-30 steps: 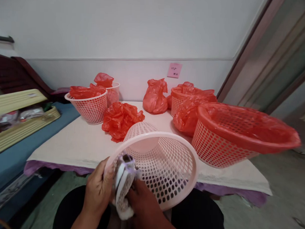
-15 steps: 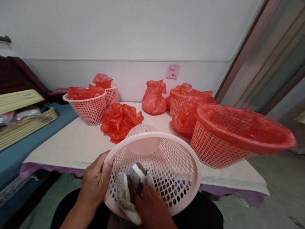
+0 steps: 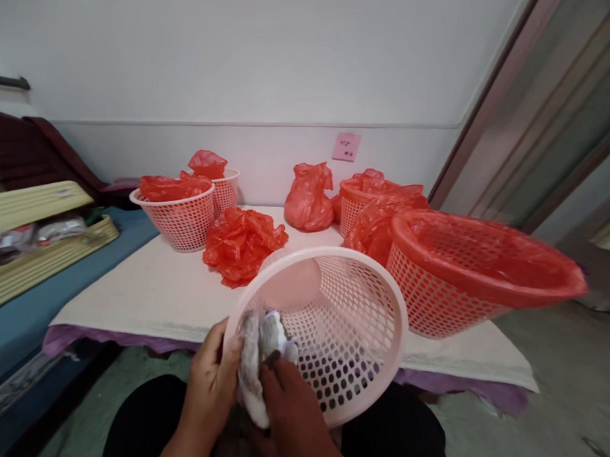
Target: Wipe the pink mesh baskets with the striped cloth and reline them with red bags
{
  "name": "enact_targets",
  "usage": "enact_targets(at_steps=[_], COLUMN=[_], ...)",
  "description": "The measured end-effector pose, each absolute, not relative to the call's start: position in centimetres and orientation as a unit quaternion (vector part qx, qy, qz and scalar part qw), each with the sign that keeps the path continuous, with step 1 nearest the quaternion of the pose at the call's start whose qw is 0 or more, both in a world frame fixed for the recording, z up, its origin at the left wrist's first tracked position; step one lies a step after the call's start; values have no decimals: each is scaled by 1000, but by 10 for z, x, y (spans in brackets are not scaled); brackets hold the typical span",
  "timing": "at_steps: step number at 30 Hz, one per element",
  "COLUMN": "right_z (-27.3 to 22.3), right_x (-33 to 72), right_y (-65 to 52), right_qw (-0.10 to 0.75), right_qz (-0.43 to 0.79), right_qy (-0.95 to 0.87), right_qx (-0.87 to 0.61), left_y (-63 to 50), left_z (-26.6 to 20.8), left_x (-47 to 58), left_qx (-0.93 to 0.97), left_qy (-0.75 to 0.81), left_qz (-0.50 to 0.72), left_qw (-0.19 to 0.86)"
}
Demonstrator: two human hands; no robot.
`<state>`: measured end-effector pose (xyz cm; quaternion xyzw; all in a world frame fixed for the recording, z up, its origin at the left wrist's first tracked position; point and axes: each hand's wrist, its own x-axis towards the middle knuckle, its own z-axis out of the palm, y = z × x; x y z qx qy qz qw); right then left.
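A pale pink mesh plastic basket (image 3: 351,263) lies tipped with its mouth towards me, over the table's front edge and my lap. My left hand (image 3: 212,375) is closed on its left rim, the thumb on the near side. Inside the mouth, my right hand (image 3: 293,401) is closed around fuzzy grey-and-white fabric pieces (image 3: 251,363), which look soft and have a bit of purple edging. One long piece lies against the left rim, close to my left thumb. Another piece (image 3: 273,331) sits beside it. Motion blurs them, and my fingertips are partly hidden.
Behind the basket lies a crumpled red plastic bag (image 3: 244,243). Red-lined baskets stand left (image 3: 180,217) and right (image 3: 432,299), with a filled red bag (image 3: 309,195) at the back. A pink note (image 3: 346,146) is on the wall. A yellow container (image 3: 74,240) sits at left.
The basket's mouth has tilted up and shifted slightly right. My left hand has moved right with the rim. The fuzzy piece now stands more upright along the left rim, my right hand still on the pieces.
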<state>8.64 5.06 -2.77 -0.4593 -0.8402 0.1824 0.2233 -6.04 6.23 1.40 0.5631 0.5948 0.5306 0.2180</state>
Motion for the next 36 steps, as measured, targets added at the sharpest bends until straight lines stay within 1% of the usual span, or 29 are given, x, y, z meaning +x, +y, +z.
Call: enact_targets(at_steps=[2, 3, 5, 7, 10, 11, 13, 16, 18, 20, 23, 24, 26, 30, 33, 36], right_z=[-15, -11, -9, -15, -29, -32, -33, -26, -22, -21, -27, -30, -39, -64, -80, -78], right_x=[83, 81, 82, 88, 105, 113, 129, 147, 149, 143, 128, 123, 114, 107, 104, 99], right_y=[50, 50, 52, 57, 73, 81, 97, 112, 108, 95, 68, 60, 50, 48, 50, 49], right_qw=[283, 299, 288, 228, 80, 45, 17, 34, 40, 43, 54, 62, 92, 168, 200, 226], right_qz=[238, 258, 272, 243, 111, 69, 14, -8, -3, 39, 125, 133, 89, -65, -103, -101], right_qy=[-815, -813, -826, -850, -861, -851, -822, -794, -792, -813, -858, -873, -891, -888, -882, -880], right_qx=[-446, -429, -401, -408, -490, -518, -569, -606, -610, -579, -495, -465, -435, -424, -413, -406], left_y=[55, 53, 53, 55, 58, 59, 59, 61, 64, 68, 73, 75, 79, 86, 88, 82], left_z=[4, 2, 4, 12, 25, 28, 29, 26, 25, 28, 36, 39, 44, 49, 48, 42], left_x=[-56, -55, -57, -62, -65, -65, -64, -65, -68, -73, -79, -80, -80, -80, -82, -79], left_qx=[538, 538, 556, 585, 616, 624, 637, 653, 665, 672, 669, 663, 640, 625, 650, 615], left_qy=[604, 603, 589, 566, 541, 536, 531, 531, 531, 533, 539, 543, 554, 559, 545, 563], left_qz=[548, 553, 555, 552, 550, 546, 537, 520, 507, 498, 498, 502, 517, 523, 504, 526], left_qw=[213, 205, 190, 180, 160, 157, 153, 146, 138, 129, 120, 121, 129, 153, 165, 169])
